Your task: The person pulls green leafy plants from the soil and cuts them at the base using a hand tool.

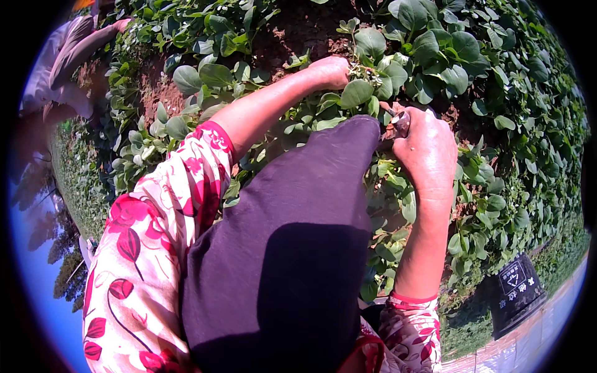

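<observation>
My left hand [329,73] is closed in a fist low among the leaves. Thin weeds [368,73] with pale tips stick out at its right side and appear to be in its grip. A broad-leaved green plant [357,93] stands just beside them. To the right, my right hand [428,149] is wrapped round a small hand tool [403,124] with a dark, round-ended handle. Its working end points toward the soil between the plants, partly hidden by leaves and fingers, so its exact kind does not show.
Leafy green plants [448,56] grow densely all round, with reddish-brown soil [298,37] between them. My knee in dark trousers [286,205] rises between my arms. Another person [68,62] works at the upper left. A black bin [519,295] stands by paving [528,342] at the lower right.
</observation>
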Motion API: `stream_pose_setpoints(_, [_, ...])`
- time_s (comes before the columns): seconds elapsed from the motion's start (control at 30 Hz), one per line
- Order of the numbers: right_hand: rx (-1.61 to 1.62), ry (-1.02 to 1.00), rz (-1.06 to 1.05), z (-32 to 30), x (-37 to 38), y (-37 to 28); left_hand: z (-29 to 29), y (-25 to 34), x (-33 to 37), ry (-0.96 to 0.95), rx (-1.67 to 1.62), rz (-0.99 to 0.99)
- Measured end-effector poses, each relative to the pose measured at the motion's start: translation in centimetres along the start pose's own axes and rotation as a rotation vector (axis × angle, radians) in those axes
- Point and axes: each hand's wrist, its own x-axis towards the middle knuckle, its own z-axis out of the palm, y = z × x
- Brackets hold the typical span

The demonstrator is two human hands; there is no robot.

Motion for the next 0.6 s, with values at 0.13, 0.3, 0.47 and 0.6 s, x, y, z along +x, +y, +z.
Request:
stream_pose_setpoints(0.13, [0.049, -0.051, 0.016, 0.2, 1.6, -1.5, 2.9, -4.9, 2.5, 0.113, -0.381, 0.099])
stream_pose_setpoints(0.3, [0.027, -0.153, 0.069, 0.9, 3.0, -1.9, 3.4, -3.2, 1.2, 0.207, -0.693, 0.101])
stream_pose_setpoints(0.47, [0.117, -0.085, 0.076, 2.1, 3.9, -3.5, 2.3, -2.4, 0.8, 0.296, -0.409, 0.081])
stream_pose_setpoints(0.6, [0.16, -0.129, 0.053, 3.1, 4.0, -1.4, 0.6, -2.9, -0.3, 0.33, -1.012, -0.12])
